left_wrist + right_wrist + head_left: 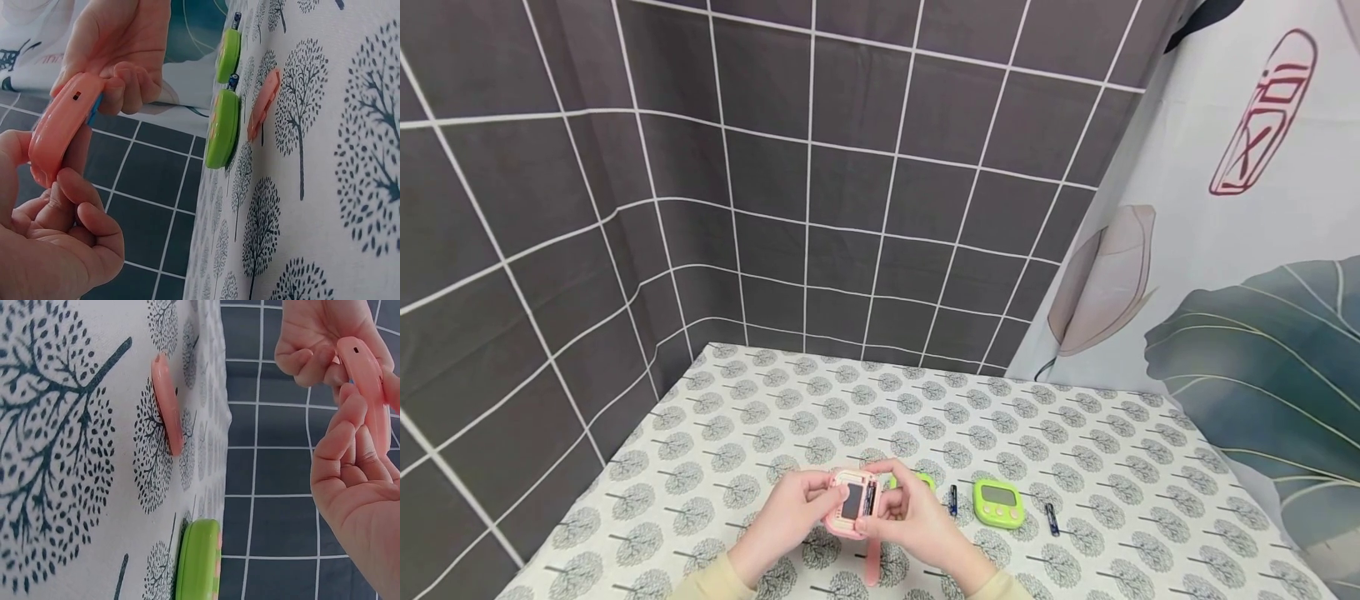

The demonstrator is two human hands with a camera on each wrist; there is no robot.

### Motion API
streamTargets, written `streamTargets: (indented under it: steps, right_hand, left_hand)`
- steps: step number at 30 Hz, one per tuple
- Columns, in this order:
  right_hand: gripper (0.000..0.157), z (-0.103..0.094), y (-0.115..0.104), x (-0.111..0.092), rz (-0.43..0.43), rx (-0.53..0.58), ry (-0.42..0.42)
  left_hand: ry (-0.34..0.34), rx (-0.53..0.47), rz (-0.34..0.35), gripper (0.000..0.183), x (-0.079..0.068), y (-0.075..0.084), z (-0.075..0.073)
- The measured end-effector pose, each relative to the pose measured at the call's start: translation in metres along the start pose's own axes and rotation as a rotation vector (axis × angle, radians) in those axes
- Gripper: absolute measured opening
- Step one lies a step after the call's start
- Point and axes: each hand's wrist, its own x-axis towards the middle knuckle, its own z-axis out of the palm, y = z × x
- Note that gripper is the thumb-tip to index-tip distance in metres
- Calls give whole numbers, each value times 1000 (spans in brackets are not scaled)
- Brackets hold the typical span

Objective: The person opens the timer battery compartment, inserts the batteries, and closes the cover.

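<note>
A pink digital timer (852,527) is held up off the table between both hands, its back facing up with the battery slot uncovered. In that slot, along its right side, lies a dark battery (869,498). The left hand (795,510) grips the timer's left edge, thumb on the back. From the other side, the right hand (917,518) pinches its right edge. The timer's smooth pink side (62,125) shows in the left wrist view. Below the hands, on the cloth, lies a narrow pink cover (872,562), also visible in the right wrist view.
To the right lies a green timer (998,504) with a grey screen, between two dark batteries (953,500) (1052,519). Another green timer (925,479) is partly hidden behind the right hand. The tree-print tablecloth (737,492) meets a dark gridded curtain (850,208) at the back.
</note>
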Motion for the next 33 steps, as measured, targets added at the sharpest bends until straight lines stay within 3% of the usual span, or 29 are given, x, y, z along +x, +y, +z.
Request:
streamTargets:
  steps: [6,24,33]
  right_hand:
    - [56,0,1,-1,-36,17,2]
    - [64,6,-2,0,-29,-74,63]
    - [63,5,0,-2,-30,-206,107]
  left_hand:
    - [9,-8,-8,27,1,-2,1]
    - [50,15,-18,33,-2,-2,-1]
    - [61,18,-55,33,-2,0,-2]
